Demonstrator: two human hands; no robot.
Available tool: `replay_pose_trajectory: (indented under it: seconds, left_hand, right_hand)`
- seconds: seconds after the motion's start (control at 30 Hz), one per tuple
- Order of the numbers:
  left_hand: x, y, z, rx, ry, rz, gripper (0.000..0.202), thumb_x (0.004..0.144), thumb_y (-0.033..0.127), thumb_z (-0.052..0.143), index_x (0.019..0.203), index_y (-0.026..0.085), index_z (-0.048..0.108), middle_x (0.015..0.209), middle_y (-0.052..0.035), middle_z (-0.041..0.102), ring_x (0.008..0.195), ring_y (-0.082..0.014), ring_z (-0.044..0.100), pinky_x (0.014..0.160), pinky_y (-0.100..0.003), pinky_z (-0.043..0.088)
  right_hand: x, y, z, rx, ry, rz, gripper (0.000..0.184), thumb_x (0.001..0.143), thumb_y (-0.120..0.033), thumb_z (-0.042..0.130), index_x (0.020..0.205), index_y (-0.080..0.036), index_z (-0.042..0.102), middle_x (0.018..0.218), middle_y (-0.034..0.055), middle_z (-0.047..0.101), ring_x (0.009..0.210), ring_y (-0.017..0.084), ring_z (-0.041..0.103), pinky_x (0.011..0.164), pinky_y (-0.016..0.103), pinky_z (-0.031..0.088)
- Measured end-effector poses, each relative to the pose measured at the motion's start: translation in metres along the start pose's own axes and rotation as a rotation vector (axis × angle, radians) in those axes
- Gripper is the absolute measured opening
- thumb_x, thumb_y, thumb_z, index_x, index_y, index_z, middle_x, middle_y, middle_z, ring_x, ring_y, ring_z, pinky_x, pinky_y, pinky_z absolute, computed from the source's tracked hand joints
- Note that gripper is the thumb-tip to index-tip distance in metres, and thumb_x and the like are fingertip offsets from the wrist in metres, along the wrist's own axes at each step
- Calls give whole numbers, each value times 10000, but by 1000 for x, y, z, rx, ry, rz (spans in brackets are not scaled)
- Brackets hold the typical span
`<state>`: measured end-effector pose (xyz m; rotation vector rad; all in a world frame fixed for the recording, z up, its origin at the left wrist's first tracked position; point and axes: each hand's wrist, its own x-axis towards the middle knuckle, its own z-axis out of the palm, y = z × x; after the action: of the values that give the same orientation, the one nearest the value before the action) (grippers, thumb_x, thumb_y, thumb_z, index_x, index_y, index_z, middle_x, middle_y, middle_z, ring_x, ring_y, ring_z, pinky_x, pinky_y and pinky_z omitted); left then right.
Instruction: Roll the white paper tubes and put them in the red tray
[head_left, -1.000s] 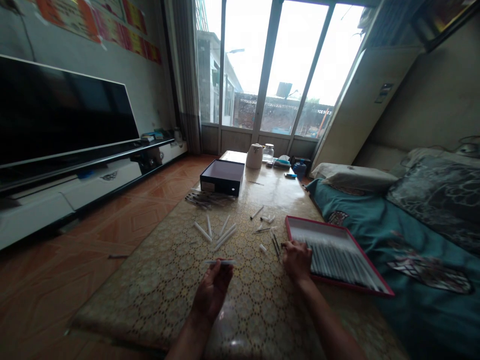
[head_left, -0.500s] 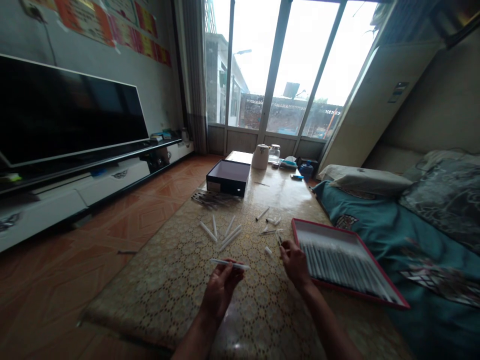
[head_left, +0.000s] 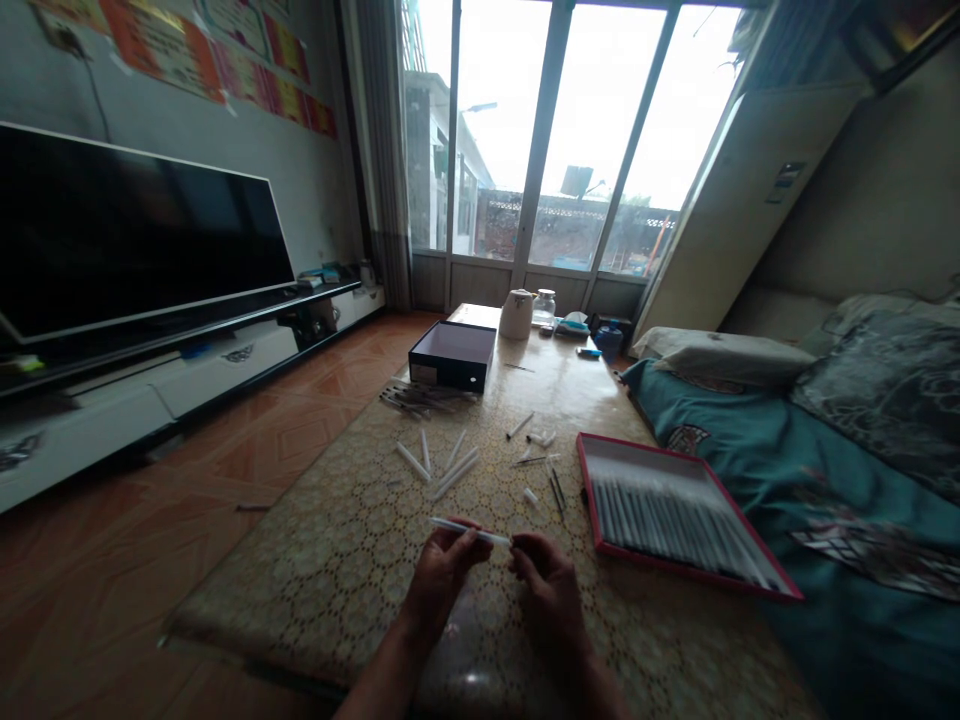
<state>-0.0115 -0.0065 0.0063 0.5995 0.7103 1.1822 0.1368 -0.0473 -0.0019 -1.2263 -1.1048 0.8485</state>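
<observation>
My left hand is closed around a slim white pen held nearly level above the table. My right hand pinches at the pen's right end; whether a small part sits between these fingertips I cannot make out. Ahead of the hands lie several white pen barrels, a short white piece and thin dark refills. To the right, a red-rimmed tray holds a row of pens with dark and pale parts.
A dark open box stands farther back, with a pile of dark thin pieces before it. Behind are a pale kettle, a glass jar and a tissue pack. A teal-covered sofa borders the patterned table.
My right hand has moved left from the dark refills beside the tray to the right end of the pen. The refills now lie on the table. My left hand keeps its hold.
</observation>
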Motion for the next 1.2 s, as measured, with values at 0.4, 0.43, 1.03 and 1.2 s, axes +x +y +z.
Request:
replay_pose_trajectory:
  seconds: [0.4, 0.43, 1.03, 1.2]
  left_hand:
    - [-1, -2, 0, 31, -54, 27, 159, 663, 233, 723, 765, 145, 638, 764, -71, 713, 707, -174, 657, 709, -301, 492]
    - [-1, -2, -1, 36, -60, 30, 148, 673, 228, 715, 768, 145, 637, 765, -69, 712, 709, -173, 656, 711, -301, 491]
    - [2, -6, -4, 90, -93, 56, 158, 687, 235, 705, 788, 139, 630, 772, -71, 711, 727, -179, 652, 727, -319, 490]
    - [1, -5, -4, 128, -122, 65, 119, 725, 231, 674, 798, 145, 635, 777, -63, 709, 737, -173, 647, 733, -314, 487]
  right_hand:
    - [-3, 4, 0, 20, -27, -11, 153, 779, -322, 588, 840, -182, 580, 663, -6, 592, 583, 131, 570, 561, 229, 452]
    - [-3, 4, 0, 22, -26, -11, 152, 781, -322, 587, 840, -183, 578, 661, -6, 590, 582, 131, 568, 559, 229, 450]
    - [-2, 9, 2, 17, -16, -14, 176, 758, -331, 612, 832, -171, 601, 662, 11, 606, 565, 133, 566, 538, 226, 451]
    - [-1, 13, 1, 42, -22, 48, 221, 745, -358, 626, 844, -161, 615, 669, 18, 618, 506, 114, 540, 496, 218, 434]
